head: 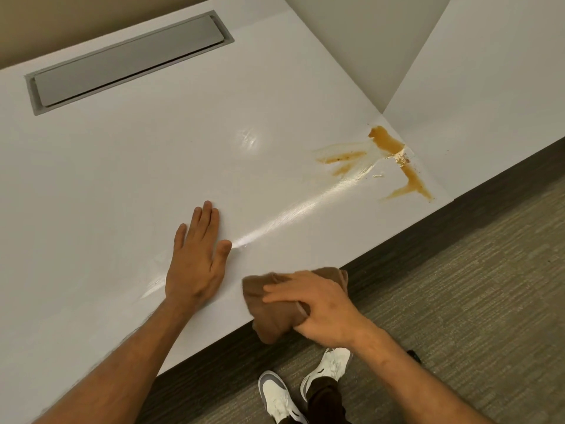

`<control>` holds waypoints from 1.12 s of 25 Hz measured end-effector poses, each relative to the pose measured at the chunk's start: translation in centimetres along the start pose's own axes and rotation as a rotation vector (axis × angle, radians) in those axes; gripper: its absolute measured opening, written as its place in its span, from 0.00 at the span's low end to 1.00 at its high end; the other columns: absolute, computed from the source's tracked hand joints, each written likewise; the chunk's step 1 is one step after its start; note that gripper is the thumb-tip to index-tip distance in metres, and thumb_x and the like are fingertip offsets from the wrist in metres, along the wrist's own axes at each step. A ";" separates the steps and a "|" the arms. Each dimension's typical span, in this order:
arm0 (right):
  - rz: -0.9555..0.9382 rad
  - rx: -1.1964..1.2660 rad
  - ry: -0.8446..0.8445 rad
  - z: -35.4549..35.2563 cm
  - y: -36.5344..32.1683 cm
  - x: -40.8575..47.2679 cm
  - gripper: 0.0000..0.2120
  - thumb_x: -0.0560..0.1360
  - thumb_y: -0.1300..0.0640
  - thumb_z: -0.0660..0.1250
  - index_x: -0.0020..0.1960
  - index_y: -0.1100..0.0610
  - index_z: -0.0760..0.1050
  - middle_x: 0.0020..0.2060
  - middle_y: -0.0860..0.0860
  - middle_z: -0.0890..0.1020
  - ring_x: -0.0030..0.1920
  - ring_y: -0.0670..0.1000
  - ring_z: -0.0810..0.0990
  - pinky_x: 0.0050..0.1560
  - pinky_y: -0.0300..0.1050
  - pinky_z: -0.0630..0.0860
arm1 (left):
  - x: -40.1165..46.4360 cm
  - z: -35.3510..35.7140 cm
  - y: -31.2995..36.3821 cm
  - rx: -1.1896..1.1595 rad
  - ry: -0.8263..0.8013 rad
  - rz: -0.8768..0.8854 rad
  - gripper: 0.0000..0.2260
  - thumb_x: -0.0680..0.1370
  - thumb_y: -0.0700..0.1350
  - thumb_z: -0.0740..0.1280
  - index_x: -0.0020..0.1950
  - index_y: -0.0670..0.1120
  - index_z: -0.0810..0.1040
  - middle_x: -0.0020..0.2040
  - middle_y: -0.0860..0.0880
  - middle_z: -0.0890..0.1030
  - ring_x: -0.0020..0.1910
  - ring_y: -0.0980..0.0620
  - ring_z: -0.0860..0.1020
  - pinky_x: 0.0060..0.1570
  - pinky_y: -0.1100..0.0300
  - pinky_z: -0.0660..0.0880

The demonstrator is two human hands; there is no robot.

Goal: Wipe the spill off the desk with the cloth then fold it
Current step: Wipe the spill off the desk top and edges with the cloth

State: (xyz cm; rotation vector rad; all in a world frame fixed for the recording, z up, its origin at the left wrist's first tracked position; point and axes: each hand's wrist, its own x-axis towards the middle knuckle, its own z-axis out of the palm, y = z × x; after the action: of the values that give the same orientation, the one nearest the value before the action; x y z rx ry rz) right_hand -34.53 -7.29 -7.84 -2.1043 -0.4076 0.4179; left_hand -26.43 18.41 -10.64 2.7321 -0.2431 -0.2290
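Note:
A brown spill (394,157) streaks the white desk (153,166) near its right corner, with thinner smears to its left and a wet shiny trail running back toward me. My right hand (318,307) grips a bunched brown cloth (269,304) at the desk's front edge, partly hanging over it. My left hand (195,255) lies flat on the desk, fingers spread, just left of the cloth and holding nothing.
A grey cable hatch (128,59) is set into the desk at the back left. A second white desk (489,81) adjoins on the right. Carpeted floor (458,301) and my white shoes (302,381) lie below the front edge.

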 end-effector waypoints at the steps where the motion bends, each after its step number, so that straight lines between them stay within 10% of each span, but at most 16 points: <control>1: 0.087 0.152 0.023 -1.3 -0.2 -0.8 0.27 0.67 0.62 0.74 0.62 0.39 0.80 0.60 0.38 0.83 0.61 0.41 0.80 0.61 0.42 0.77 | 0.0 -0.1 0.0 0.007 -0.002 0.000 0.34 0.82 0.65 0.39 0.84 0.48 0.45 0.84 0.53 0.44 0.83 0.56 0.41 0.82 0.51 0.40; 5: 0.308 0.483 0.544 -7.1 0.0 -0.8 0.31 0.69 0.68 0.72 0.57 0.33 0.81 0.47 0.43 0.87 0.41 0.47 0.87 0.38 0.37 0.82 | -0.1 -0.1 0.0 0.015 -0.012 0.005 0.34 0.82 0.65 0.42 0.84 0.50 0.43 0.84 0.54 0.42 0.82 0.57 0.39 0.82 0.51 0.40; 8: 0.423 0.271 0.812 -9.5 1.9 2.3 0.25 0.76 0.60 0.72 0.67 0.38 0.75 0.54 0.44 0.84 0.52 0.46 0.84 0.52 0.44 0.83 | -0.1 -0.1 0.1 0.008 -0.010 0.008 0.35 0.82 0.67 0.43 0.84 0.50 0.42 0.84 0.54 0.42 0.83 0.57 0.39 0.82 0.49 0.42; 12: 0.581 -0.072 0.769 -9.1 4.7 6.4 0.28 0.81 0.51 0.66 0.79 0.53 0.63 0.78 0.55 0.65 0.78 0.55 0.61 0.77 0.59 0.61 | 0.0 -0.1 0.0 0.015 -0.013 0.010 0.35 0.82 0.68 0.42 0.84 0.50 0.42 0.84 0.54 0.42 0.83 0.57 0.39 0.82 0.47 0.44; 20: 0.397 0.044 0.595 -12.2 5.3 13.8 0.25 0.81 0.51 0.65 0.76 0.52 0.67 0.72 0.52 0.72 0.71 0.55 0.71 0.70 0.43 0.64 | 0.1 -0.1 0.1 0.034 -0.023 0.004 0.36 0.81 0.69 0.42 0.84 0.50 0.42 0.84 0.54 0.41 0.83 0.56 0.40 0.82 0.47 0.44; 25: 0.204 -0.163 0.297 -11.0 5.0 14.0 0.33 0.72 0.59 0.73 0.75 0.47 0.69 0.75 0.51 0.70 0.74 0.55 0.68 0.72 0.46 0.63 | 0.1 -0.2 0.1 0.032 -0.027 0.002 0.36 0.81 0.68 0.44 0.84 0.51 0.42 0.84 0.54 0.42 0.83 0.56 0.40 0.82 0.47 0.43; 28: 0.160 0.147 0.370 -10.6 4.4 12.0 0.31 0.68 0.69 0.70 0.66 0.47 0.79 0.65 0.43 0.80 0.68 0.47 0.76 0.70 0.50 0.73 | 0.0 -0.3 0.3 0.013 -0.024 -0.002 0.37 0.81 0.69 0.43 0.84 0.50 0.42 0.84 0.53 0.42 0.83 0.56 0.40 0.82 0.47 0.43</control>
State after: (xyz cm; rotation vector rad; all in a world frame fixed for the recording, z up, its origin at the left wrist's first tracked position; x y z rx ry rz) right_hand -18.60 -12.00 -7.71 -2.0204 0.0076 0.1381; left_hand -26.39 18.27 -10.26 2.7438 -0.2487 -0.2624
